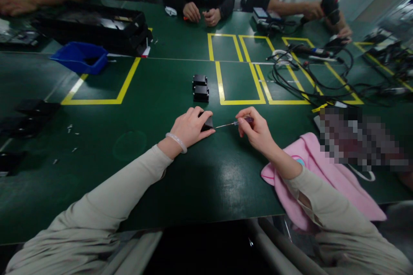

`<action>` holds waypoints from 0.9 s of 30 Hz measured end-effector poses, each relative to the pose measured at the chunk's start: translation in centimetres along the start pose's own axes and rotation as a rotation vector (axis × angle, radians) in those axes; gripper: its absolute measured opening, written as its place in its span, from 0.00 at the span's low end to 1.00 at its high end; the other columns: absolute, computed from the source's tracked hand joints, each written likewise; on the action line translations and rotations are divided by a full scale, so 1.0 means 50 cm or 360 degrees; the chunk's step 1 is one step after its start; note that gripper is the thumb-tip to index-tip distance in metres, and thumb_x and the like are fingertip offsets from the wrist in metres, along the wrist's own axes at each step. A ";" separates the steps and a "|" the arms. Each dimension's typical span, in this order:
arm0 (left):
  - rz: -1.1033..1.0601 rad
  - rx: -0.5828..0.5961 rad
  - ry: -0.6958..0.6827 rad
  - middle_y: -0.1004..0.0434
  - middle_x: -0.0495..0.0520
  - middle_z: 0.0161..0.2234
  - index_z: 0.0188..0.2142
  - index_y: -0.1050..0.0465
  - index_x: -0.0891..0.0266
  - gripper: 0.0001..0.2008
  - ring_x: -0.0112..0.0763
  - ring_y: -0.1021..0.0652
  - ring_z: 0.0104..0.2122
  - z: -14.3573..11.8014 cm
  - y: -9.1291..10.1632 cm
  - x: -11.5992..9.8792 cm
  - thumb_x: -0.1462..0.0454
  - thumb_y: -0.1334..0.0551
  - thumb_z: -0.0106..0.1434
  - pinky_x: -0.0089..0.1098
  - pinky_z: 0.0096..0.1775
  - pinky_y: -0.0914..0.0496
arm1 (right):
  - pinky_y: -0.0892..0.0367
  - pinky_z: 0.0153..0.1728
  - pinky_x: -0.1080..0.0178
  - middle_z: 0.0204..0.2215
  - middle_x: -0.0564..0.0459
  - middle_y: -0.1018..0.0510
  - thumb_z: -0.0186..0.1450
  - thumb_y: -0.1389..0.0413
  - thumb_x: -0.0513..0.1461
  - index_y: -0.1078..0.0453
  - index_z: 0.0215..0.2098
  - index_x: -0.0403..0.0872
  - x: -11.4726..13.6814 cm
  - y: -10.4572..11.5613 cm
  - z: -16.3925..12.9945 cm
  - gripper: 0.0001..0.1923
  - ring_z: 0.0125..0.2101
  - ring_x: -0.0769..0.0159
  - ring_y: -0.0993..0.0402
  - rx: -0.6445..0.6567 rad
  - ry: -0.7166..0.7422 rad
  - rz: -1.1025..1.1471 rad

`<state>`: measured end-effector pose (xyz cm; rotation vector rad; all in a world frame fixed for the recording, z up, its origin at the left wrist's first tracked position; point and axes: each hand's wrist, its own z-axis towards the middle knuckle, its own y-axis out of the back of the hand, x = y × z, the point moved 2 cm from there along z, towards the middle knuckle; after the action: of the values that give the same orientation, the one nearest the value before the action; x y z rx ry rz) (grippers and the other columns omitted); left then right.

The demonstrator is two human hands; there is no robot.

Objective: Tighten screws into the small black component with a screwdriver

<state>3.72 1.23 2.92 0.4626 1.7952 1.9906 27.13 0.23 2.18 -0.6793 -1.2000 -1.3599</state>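
Observation:
My left hand (192, 129) is closed over a small black block (207, 124), pressing it against the green table; most of the block is hidden under the fingers. In my right hand (254, 131) is a screwdriver (230, 124), gripped by its handle. Its thin metal shaft points left, and the tip meets the block's right side near my left fingertips. Just beyond, two more black blocks (200, 93) with small shiny parts at their sides stand one behind the other.
Small screws (74, 150) lie scattered at left near dark parts (27, 120). A blue bin (80, 56) stands by black trays (129, 30). Cables (309, 73) sprawl at right, behind a pink cloth (309, 163) under my right forearm. Several people sit opposite; one holds a power tool (330, 6).

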 end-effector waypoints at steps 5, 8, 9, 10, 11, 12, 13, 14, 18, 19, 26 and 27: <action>-0.0010 -0.0011 0.0002 0.27 0.62 0.53 0.61 0.33 0.60 0.25 0.46 0.26 0.51 0.000 -0.001 0.001 0.49 0.37 0.71 0.38 0.45 0.28 | 0.42 0.21 0.65 0.17 0.63 0.33 0.75 0.45 0.51 0.34 0.38 0.50 0.005 0.000 0.000 0.15 0.16 0.73 0.36 0.0006 -0.0021 -0.0045; -0.0014 -0.0009 0.0001 0.27 0.62 0.53 0.61 0.32 0.60 0.25 0.46 0.26 0.52 0.000 -0.001 0.000 0.49 0.37 0.71 0.38 0.46 0.28 | 0.43 0.21 0.65 0.16 0.63 0.34 0.75 0.45 0.51 0.33 0.38 0.50 0.006 0.000 -0.001 0.14 0.16 0.73 0.36 0.0007 -0.0017 -0.0047; -0.0015 -0.0007 0.0000 0.27 0.62 0.53 0.61 0.32 0.60 0.25 0.46 0.26 0.52 0.000 0.000 0.000 0.49 0.38 0.71 0.38 0.46 0.28 | 0.42 0.21 0.65 0.17 0.63 0.33 0.75 0.45 0.51 0.33 0.40 0.50 0.006 0.000 -0.001 0.14 0.16 0.72 0.35 0.0009 -0.0015 -0.0034; -0.0015 -0.0005 -0.0002 0.27 0.62 0.53 0.61 0.33 0.60 0.25 0.46 0.26 0.51 0.000 0.000 0.000 0.49 0.38 0.72 0.38 0.46 0.28 | 0.41 0.21 0.65 0.18 0.63 0.33 0.74 0.45 0.51 0.33 0.41 0.50 0.005 -0.001 -0.001 0.14 0.17 0.72 0.34 0.0015 -0.0015 -0.0021; -0.0015 -0.0003 -0.0002 0.27 0.62 0.53 0.61 0.33 0.60 0.25 0.46 0.26 0.51 0.000 0.001 0.000 0.49 0.38 0.72 0.38 0.45 0.28 | 0.40 0.22 0.65 0.19 0.63 0.32 0.74 0.44 0.51 0.33 0.43 0.50 0.004 -0.001 -0.001 0.14 0.18 0.72 0.33 0.0020 -0.0015 -0.0013; -0.0015 0.0001 -0.0002 0.27 0.62 0.53 0.61 0.33 0.60 0.26 0.46 0.26 0.51 0.000 0.001 0.000 0.49 0.38 0.72 0.38 0.45 0.28 | 0.39 0.23 0.65 0.20 0.63 0.32 0.74 0.44 0.51 0.33 0.44 0.50 0.003 0.000 -0.001 0.14 0.18 0.72 0.33 0.0022 -0.0014 -0.0010; -0.0014 0.0005 -0.0002 0.27 0.62 0.53 0.62 0.33 0.60 0.26 0.46 0.26 0.51 0.000 0.001 0.000 0.49 0.38 0.72 0.38 0.45 0.28 | 0.39 0.23 0.65 0.20 0.63 0.32 0.74 0.44 0.51 0.33 0.44 0.49 0.003 0.000 -0.001 0.14 0.18 0.72 0.32 0.0020 -0.0013 -0.0010; -0.0015 0.0006 -0.0002 0.27 0.63 0.53 0.62 0.33 0.60 0.26 0.46 0.26 0.51 -0.001 0.001 0.000 0.49 0.38 0.72 0.38 0.45 0.28 | 0.39 0.22 0.65 0.20 0.63 0.32 0.74 0.44 0.51 0.33 0.43 0.49 0.003 0.000 -0.001 0.14 0.18 0.72 0.33 0.0016 -0.0013 -0.0014; -0.0020 -0.0011 -0.0009 0.27 0.63 0.53 0.61 0.33 0.60 0.25 0.46 0.26 0.51 -0.001 0.001 0.000 0.49 0.38 0.72 0.38 0.45 0.28 | 0.43 0.21 0.66 0.17 0.63 0.34 0.75 0.45 0.50 0.33 0.38 0.49 0.004 0.002 -0.001 0.14 0.16 0.73 0.36 0.0020 -0.0019 -0.0069; -0.0018 -0.0016 -0.0009 0.27 0.63 0.53 0.61 0.33 0.60 0.25 0.46 0.26 0.51 -0.001 0.000 0.000 0.49 0.38 0.72 0.38 0.45 0.28 | 0.43 0.20 0.66 0.17 0.63 0.34 0.75 0.45 0.50 0.33 0.37 0.49 0.004 0.002 -0.002 0.14 0.16 0.73 0.37 0.0024 -0.0023 -0.0077; 0.0004 0.0000 0.0001 0.27 0.62 0.53 0.61 0.32 0.60 0.25 0.47 0.25 0.51 0.000 0.001 -0.001 0.48 0.38 0.72 0.38 0.44 0.27 | 0.39 0.23 0.65 0.21 0.62 0.31 0.74 0.43 0.46 0.33 0.43 0.50 0.004 0.001 -0.001 0.09 0.19 0.73 0.32 0.0024 -0.0027 -0.0024; 0.0003 0.0003 0.0005 0.27 0.62 0.53 0.61 0.32 0.60 0.25 0.47 0.25 0.51 0.000 0.001 -0.001 0.48 0.38 0.71 0.38 0.43 0.27 | 0.39 0.22 0.65 0.21 0.62 0.32 0.74 0.43 0.46 0.33 0.42 0.50 0.004 0.001 0.000 0.09 0.18 0.73 0.33 0.0021 -0.0028 -0.0020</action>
<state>3.75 1.21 2.97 0.4617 1.7995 1.9920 27.14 0.16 2.36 -0.6770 -1.2282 -1.3576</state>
